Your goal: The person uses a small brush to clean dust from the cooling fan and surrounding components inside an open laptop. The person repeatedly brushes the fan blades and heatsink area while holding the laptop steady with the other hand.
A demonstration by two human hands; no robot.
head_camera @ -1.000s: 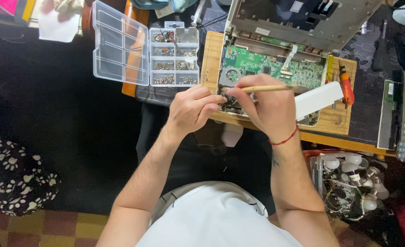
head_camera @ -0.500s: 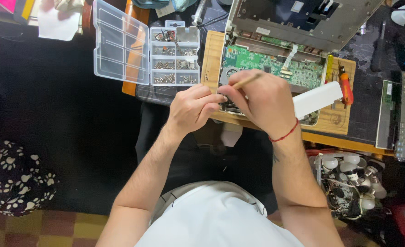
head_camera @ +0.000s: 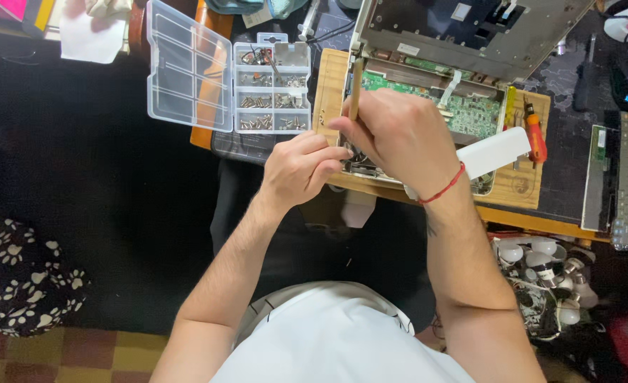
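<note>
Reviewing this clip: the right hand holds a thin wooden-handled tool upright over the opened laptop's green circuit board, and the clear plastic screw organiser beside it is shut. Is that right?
Not quite. In the head view the clear plastic screw organiser lies open, its lid folded out to the left. The rest holds: the right hand grips the thin wooden-handled tool upright over the green circuit board of the opened laptop.

Clear glossy plastic organizer box [head_camera: 190,64], matt wooden board [head_camera: 328,85]
</note>
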